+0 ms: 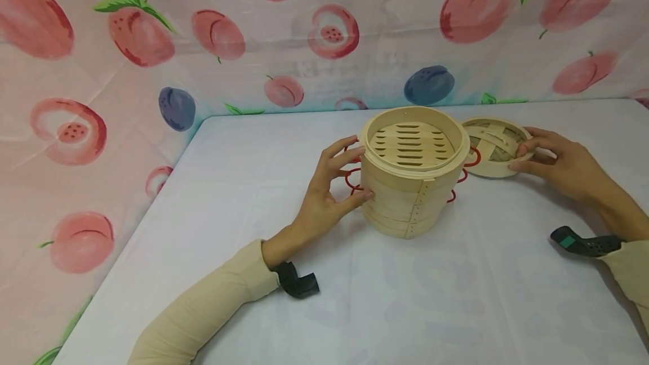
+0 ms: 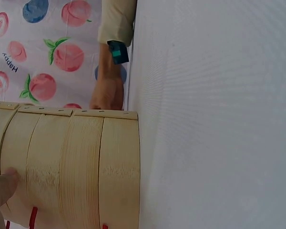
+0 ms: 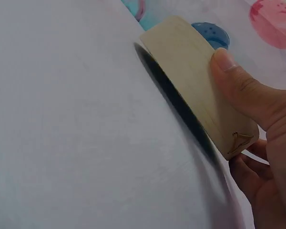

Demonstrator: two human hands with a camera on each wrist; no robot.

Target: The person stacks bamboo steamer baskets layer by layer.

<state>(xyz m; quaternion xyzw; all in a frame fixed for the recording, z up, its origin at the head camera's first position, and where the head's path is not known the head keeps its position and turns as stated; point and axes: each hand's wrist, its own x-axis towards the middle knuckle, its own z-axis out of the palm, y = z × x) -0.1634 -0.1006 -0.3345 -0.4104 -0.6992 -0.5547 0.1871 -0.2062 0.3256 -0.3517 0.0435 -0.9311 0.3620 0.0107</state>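
Note:
A round bamboo steamer [image 1: 390, 199] stands upright as a stack of tiers, its slatted top basket uncovered and red loops sticking out on both sides. My left hand [image 1: 324, 190] holds its left side, thumb on the front wall and fingers round by the red loops. In the left wrist view the thumb [image 2: 4, 188] lies against the bamboo wall. Behind and right of the stack is the woven lid [image 1: 490, 169]. My right hand [image 1: 563, 165] grips the lid's right rim, thumb on the near side. A dark shadow shows under the lid's edge in the right wrist view.
A white cloth covers the table [image 1: 243, 185]. Behind and to the left hangs a fruit-print cloth [image 1: 218, 72]. Black wrist straps [image 1: 583, 243] show near both sleeves. The lid sits close to the table's back edge.

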